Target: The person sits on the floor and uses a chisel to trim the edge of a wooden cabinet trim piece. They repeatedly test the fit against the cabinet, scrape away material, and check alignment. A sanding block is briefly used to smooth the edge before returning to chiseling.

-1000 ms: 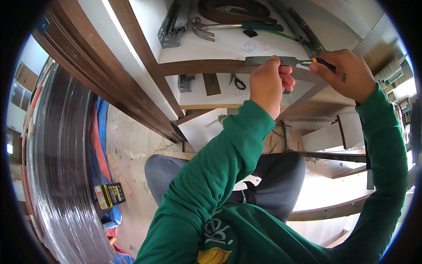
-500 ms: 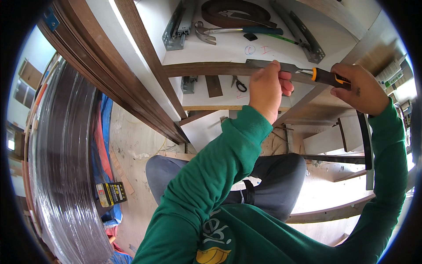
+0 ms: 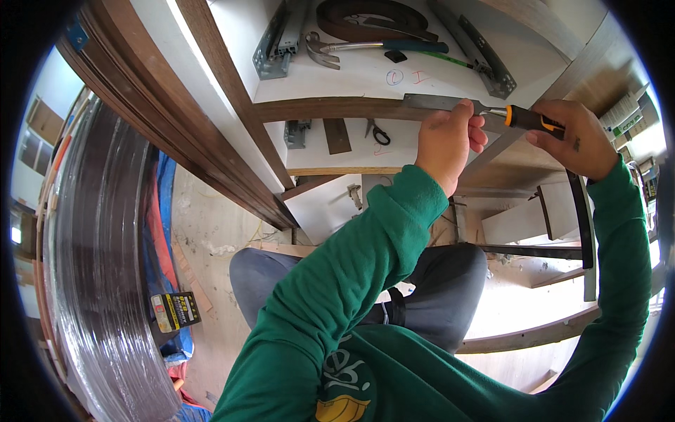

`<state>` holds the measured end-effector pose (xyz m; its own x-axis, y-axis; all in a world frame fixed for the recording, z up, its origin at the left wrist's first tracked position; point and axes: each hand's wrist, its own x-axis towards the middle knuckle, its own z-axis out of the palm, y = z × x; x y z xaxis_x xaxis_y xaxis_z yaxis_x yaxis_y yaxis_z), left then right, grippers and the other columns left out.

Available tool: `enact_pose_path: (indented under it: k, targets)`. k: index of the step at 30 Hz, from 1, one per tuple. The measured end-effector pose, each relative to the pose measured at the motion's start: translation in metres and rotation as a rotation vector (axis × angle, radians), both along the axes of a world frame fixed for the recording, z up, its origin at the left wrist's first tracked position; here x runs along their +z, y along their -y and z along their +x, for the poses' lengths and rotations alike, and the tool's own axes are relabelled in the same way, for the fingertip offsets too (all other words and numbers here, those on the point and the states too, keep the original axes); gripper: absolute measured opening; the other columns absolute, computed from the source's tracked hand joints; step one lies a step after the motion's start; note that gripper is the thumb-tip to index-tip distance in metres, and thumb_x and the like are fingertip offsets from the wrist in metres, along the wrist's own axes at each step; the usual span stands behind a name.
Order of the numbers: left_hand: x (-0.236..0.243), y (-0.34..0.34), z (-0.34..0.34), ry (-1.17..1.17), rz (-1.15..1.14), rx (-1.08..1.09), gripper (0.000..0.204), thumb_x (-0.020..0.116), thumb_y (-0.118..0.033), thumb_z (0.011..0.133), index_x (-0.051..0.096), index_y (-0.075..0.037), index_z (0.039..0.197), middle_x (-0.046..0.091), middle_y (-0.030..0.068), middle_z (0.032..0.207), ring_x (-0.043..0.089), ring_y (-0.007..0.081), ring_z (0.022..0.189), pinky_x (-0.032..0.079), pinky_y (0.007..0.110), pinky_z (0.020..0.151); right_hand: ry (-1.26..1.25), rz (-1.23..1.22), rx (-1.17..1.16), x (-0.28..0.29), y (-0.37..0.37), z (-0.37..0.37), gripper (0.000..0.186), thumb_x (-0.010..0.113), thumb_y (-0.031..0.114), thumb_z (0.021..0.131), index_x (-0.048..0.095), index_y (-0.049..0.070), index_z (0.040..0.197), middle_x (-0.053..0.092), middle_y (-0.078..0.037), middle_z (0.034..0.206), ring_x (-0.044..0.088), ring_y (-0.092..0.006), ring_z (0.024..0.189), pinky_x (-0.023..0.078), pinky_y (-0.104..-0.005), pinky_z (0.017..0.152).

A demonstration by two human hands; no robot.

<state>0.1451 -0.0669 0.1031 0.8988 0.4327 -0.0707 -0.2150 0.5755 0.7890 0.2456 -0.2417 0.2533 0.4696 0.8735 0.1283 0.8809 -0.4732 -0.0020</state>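
Note:
A flat file (image 3: 429, 102) with a black and orange handle lies along the brown front edge (image 3: 316, 109) of a white cabinet shelf. My right hand (image 3: 571, 137) is wrapped round its handle, at the right. My left hand (image 3: 450, 144) is closed on the blade near the handle end, thumb on top and fingers curled. The underside of the blade and its exact contact with the edge are hidden. Behind it on the shelf lie a claw hammer (image 3: 380, 46), a roll of brown edging strip (image 3: 373, 17) and a small black piece (image 3: 395, 56).
Metal drawer runners (image 3: 278, 53) stand at the shelf's sides. The lower shelf holds scissors (image 3: 380, 132) and a brown strip (image 3: 337, 137). Plastic-wrapped dark panels (image 3: 98, 267) stand at the left, beside a black and yellow box (image 3: 176, 311). A curved dark frame (image 3: 534, 341) runs at the lower right.
My left hand and the file have shifted a little to the right along the shelf edge. My right hand stays on the handle. The view has moved slightly.

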Motion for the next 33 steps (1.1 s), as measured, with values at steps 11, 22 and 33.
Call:
enact_pose_path:
  k: [11,22,33]
  targets:
    - [0.002,-0.007,0.0,0.024,-0.086,0.061,0.034,0.058,-0.033,0.101,0.069,-0.004,0.086,0.068,0.0057,0.071,0.061,0.0152,0.063,0.044,0.031,0.068,0.151,-0.07,-0.086,0.006,-0.03,-0.004,0.049,0.075,0.049,0.093,0.071,0.001,0.087,0.054,-0.018,0.063,0.055,-0.0323,0.06,0.042,-0.0439,0.06]
    - [0.007,-0.009,-0.004,0.035,-0.125,0.08,0.033,0.06,-0.032,0.099,0.068,-0.003,0.086,0.067,0.0076,0.071,0.061,0.0165,0.063,0.046,0.031,0.069,0.169,-0.144,-0.068,0.016,-0.047,-0.013,0.056,0.074,0.055,0.092,0.071,0.0,0.084,0.055,-0.02,0.064,0.055,-0.0372,0.06,0.043,-0.0455,0.06]
    - [0.004,-0.021,-0.009,0.019,-0.137,0.134,0.04,0.056,-0.038,0.103,0.068,-0.004,0.086,0.067,0.0072,0.071,0.061,0.0169,0.063,0.044,0.031,0.067,0.196,-0.097,-0.029,0.012,-0.054,-0.01,0.06,0.072,0.06,0.091,0.07,0.0,0.083,0.055,-0.02,0.064,0.056,-0.037,0.06,0.043,-0.0461,0.059]
